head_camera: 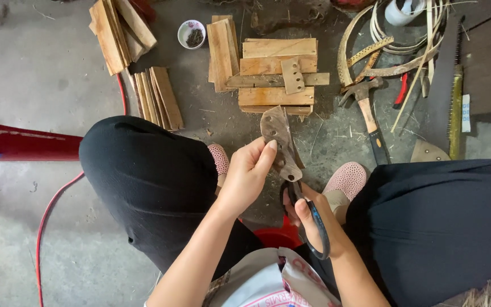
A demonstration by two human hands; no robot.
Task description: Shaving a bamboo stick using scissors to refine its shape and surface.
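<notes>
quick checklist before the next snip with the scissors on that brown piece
1. Left hand grips the brown piece: ok, thumb and fingers pinch its lower edge.
2. Right hand in the scissors loops: ok, fingers through the black handles.
3. Blades meet the piece: ok, they sit at its bottom end.
4. Left fingertips away from the blades: cannot tell, they are close and the blades are partly hidden.
5. Piece held above the floor, between the knees: ok.
6. Hammer out of the way: ok, it lies on the floor beyond the feet.
</notes>
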